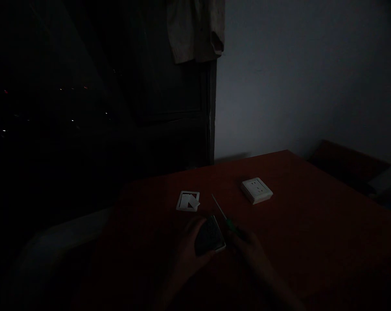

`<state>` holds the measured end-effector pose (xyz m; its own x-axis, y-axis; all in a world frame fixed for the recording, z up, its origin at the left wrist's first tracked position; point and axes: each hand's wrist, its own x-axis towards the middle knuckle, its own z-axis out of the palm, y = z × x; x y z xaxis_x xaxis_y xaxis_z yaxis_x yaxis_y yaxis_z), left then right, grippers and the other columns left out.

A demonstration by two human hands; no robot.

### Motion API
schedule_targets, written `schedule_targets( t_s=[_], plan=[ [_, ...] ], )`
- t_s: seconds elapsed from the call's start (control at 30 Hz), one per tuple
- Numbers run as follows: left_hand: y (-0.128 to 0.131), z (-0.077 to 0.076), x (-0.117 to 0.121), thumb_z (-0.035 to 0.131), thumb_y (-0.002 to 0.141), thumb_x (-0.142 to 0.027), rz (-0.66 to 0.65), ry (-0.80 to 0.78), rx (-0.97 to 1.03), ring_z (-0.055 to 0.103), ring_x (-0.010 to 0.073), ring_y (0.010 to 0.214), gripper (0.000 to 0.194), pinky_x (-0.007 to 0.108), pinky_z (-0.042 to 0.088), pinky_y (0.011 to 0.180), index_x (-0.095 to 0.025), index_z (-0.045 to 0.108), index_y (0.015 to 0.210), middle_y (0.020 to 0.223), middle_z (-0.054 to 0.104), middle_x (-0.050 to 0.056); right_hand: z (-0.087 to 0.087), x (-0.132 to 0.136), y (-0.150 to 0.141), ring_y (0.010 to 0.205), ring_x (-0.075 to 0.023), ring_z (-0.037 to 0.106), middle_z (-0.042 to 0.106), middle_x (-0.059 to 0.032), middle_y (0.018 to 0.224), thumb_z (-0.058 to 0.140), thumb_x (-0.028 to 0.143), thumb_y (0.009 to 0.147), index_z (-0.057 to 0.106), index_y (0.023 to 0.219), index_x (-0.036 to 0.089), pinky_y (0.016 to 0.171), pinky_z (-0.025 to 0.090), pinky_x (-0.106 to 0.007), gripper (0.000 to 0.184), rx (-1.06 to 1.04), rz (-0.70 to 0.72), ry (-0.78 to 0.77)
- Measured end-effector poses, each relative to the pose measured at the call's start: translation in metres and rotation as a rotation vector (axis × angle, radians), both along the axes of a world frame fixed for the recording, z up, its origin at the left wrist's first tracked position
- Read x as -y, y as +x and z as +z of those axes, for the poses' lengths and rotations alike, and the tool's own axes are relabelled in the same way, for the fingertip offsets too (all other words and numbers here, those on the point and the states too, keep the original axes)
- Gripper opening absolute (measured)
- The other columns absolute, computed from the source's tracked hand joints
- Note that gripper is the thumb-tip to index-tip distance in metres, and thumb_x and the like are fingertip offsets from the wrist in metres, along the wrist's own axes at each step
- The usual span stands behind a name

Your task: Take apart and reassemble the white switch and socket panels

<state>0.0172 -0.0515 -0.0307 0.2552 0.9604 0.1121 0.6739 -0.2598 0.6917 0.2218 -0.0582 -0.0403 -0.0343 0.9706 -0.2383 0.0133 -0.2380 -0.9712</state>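
Note:
The scene is very dark. My left hand (187, 255) is closed around a dark square socket module with a pale rim (211, 235), held just above the red table (312, 242). My right hand (250, 250) grips a screwdriver (226, 218) with a green handle; its thin shaft points up and left, past the module. A white frame plate (188, 201) lies flat on the table just beyond my left hand. A white wall socket (256, 190) rests face up farther right.
A dark door (169, 86) stands behind the table with a pale garment (195, 30) hanging at its top. A pale wall fills the right. A dark reddish piece of furniture (347, 166) sits at the far right.

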Motion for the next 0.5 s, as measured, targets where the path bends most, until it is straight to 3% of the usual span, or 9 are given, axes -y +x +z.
schedule_targets(
  t_s=[0.2,0.33,0.5],
  plan=[
    [-0.0002,0.0000,0.0003,0.072,0.068,-0.021,0.003,-0.055,0.019,0.043,0.0285,0.128,0.068,0.048,0.035,0.108,-0.028,0.048,0.131,0.138,0.048,0.007,-0.0004,0.0006,-0.0029,0.075,-0.0182,0.062,0.069,-0.0054,0.094,0.062,0.053,0.076,0.064,0.110,0.016,0.060,0.046,-0.024,0.050,0.009,-0.025,-0.010],
    [-0.0002,-0.0011,0.0027,0.070,0.070,-0.020,0.010,-0.083,0.048,0.040,0.0273,0.131,0.068,0.046,0.034,0.109,-0.028,0.047,0.133,0.142,0.044,0.006,0.0029,0.0007,-0.0023,0.073,-0.0191,0.063,0.070,-0.0061,0.090,0.061,0.053,0.077,0.065,0.109,0.015,0.059,0.047,-0.024,0.050,0.042,-0.004,0.006],
    [-0.0009,-0.0053,0.0019,0.070,0.070,-0.019,-0.019,-0.074,0.076,0.039,0.0262,0.132,0.069,0.044,0.033,0.111,-0.029,0.046,0.134,0.143,0.043,0.006,-0.0008,-0.0008,-0.0020,0.090,-0.0243,0.065,0.071,-0.0081,0.101,0.059,0.045,0.080,0.066,0.109,0.015,0.078,0.051,-0.032,0.043,0.049,0.037,0.097]
  ],
)
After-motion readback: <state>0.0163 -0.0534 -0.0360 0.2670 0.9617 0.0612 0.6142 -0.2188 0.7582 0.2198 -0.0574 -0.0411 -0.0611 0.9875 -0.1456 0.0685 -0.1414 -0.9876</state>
